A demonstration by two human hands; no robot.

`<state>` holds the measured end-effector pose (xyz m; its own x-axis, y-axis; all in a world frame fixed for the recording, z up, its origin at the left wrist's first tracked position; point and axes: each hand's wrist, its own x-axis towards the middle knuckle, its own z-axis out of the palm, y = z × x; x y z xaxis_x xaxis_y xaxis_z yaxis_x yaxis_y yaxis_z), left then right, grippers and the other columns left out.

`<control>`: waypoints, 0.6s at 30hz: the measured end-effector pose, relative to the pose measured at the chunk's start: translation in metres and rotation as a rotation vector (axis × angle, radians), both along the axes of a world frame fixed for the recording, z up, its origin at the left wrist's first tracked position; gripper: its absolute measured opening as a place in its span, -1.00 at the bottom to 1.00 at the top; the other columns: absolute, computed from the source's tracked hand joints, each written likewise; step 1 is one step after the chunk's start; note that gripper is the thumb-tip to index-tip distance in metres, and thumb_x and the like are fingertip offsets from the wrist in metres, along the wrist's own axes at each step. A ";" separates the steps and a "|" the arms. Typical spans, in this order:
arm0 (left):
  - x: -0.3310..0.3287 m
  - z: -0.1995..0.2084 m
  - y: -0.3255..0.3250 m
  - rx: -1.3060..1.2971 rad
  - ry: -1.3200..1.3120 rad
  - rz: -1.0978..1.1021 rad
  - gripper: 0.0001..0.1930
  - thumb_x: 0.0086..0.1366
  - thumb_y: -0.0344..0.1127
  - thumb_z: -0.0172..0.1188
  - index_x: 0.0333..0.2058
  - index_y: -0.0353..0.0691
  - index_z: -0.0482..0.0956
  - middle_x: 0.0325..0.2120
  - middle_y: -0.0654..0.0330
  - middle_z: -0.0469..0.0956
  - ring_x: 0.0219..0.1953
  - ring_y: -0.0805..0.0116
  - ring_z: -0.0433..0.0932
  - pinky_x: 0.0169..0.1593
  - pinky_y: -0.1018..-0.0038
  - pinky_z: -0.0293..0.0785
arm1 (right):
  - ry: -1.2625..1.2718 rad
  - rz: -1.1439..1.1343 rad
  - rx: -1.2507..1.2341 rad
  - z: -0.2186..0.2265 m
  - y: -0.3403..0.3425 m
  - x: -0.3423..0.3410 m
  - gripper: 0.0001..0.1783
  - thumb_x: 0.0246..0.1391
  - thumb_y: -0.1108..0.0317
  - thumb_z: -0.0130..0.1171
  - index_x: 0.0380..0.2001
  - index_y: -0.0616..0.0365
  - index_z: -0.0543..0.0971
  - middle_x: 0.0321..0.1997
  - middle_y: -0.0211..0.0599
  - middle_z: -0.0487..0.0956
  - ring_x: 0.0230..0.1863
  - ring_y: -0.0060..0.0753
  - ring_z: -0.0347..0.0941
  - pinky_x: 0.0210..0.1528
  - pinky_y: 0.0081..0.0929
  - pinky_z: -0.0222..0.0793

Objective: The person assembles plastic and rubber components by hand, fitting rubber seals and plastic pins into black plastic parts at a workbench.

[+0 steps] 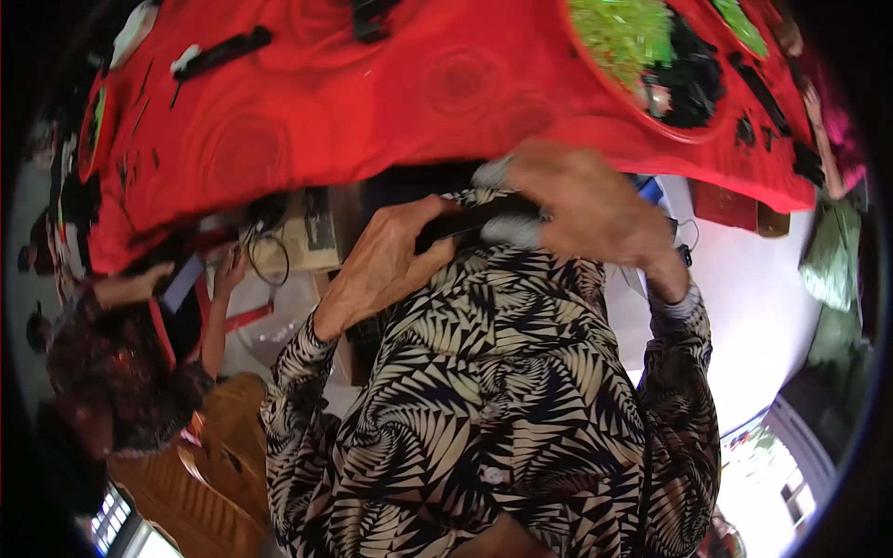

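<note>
My left hand (386,256) is closed round one end of a long black object (476,219), held just off the near edge of the table in front of my patterned shirt. Its exact kind I cannot make out. At the object's other end is my right hand (595,209), blurred by motion. Grey covers (512,231) sit on its thumb and a fingertip, which lie on either side of the black piece. The red tablecloth (326,121) spreads just beyond both hands.
A red-rimmed basin (642,126) holds green shreds and black material at the far right. A black elongated thing (223,56) lies at the far left. Another person (121,363) sits to my left, holding a flat bluish object (183,282). A further person's arm (823,139) shows at right.
</note>
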<state>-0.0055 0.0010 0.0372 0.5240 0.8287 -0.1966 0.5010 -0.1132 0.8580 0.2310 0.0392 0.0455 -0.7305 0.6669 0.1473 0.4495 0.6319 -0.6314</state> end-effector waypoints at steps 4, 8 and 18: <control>-0.005 -0.010 -0.007 -0.196 -0.142 0.128 -0.71 0.25 -0.33 0.13 -0.11 -0.38 0.45 -0.58 0.06 0.43 -0.56 0.43 0.30 -0.47 0.42 0.27 | 0.176 -0.204 -0.024 0.005 0.018 0.006 -0.62 -0.09 0.28 0.36 -0.24 0.31 0.54 -0.30 -0.04 0.59 -0.27 0.03 0.53 -0.22 -0.29 0.46; -0.004 -0.011 -0.011 -0.237 -0.257 0.211 -0.67 0.32 -0.25 0.08 -0.05 -0.39 0.45 -0.42 0.20 0.51 -0.41 0.50 0.38 -0.34 0.53 0.34 | 0.276 -0.386 -0.311 0.001 0.013 0.004 -0.68 -0.02 0.37 0.34 -0.23 0.33 0.55 -0.31 -0.18 0.62 -0.33 -0.41 0.54 -0.27 -0.47 0.43; 0.007 -0.011 -0.008 -0.940 -0.702 0.231 -0.55 0.42 -0.15 -0.07 0.12 -0.37 0.32 -0.34 0.15 0.55 -0.42 0.45 0.52 -0.39 0.57 0.45 | 0.455 -0.525 -0.436 -0.014 0.021 -0.008 -0.81 0.12 0.37 0.21 -0.25 0.28 0.60 -0.50 -0.49 0.55 -0.48 -0.70 0.33 -0.45 -0.58 0.32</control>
<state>0.0013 -0.0066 0.0265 0.6172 0.6021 -0.5065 -0.1841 0.7364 0.6511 0.2235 0.0599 0.0312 -0.2388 0.9711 0.0027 0.2587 0.0663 -0.9637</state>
